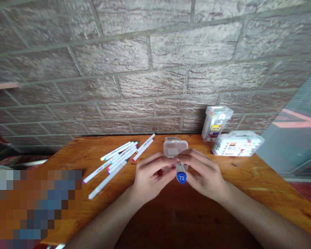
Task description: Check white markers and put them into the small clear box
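Blue-ended marker [181, 174] between both hands [149, 175] [206, 173]

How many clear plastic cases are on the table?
3: a partly hidden case behind the held marker, a tall case to its right, and a wide case farther right. The pixelated patch could hide others.

Marker [181, 172] btwn the fingers [197, 160]: hard-looking plas., pale barrel [180, 167] smooth w/ slight sheen, blue cap [181, 178] smooth, semi-gloss. Just beyond fingers, small box [175, 144]: clear plas., shiny rim. Loose markers [123, 154] left of fingers: white plas., smooth, satin. Beyond & right of fingers, upright case [208, 119] + wide case [238, 144]: see-thru glossy plas.; printed label [216, 130] on the upright one, paper or film unclear. Table [256, 180] under fingers: wood, grain showing, varnish-like gloss in spots. Wall [129, 58] farthest beyond: rough, ridged, stone-look blocks, patchy sheen, matt grout [149, 52].
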### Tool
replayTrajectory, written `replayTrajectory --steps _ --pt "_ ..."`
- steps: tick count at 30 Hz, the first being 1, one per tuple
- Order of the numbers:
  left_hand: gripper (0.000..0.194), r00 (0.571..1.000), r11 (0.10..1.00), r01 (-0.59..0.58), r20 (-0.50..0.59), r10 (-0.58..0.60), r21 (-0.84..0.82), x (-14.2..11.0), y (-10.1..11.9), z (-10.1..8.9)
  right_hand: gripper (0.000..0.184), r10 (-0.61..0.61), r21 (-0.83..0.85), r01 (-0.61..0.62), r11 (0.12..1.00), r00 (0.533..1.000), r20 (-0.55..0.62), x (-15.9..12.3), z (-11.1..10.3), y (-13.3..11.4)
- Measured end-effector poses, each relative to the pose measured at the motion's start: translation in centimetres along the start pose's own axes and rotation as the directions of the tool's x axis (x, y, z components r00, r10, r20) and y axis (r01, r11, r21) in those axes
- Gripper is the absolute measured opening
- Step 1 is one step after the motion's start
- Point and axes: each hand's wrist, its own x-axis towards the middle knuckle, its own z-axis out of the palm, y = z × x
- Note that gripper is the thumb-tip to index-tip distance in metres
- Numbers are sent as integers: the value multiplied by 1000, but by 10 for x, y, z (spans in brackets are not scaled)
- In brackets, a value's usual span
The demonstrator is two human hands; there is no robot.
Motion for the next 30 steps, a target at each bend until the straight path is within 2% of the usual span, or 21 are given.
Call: replayTrajectory --steps 30 --pt "25 1000 1000 -12 1 12 14 0 1 0 24 7 18 -7 1000 1000 13 -2 1 1"
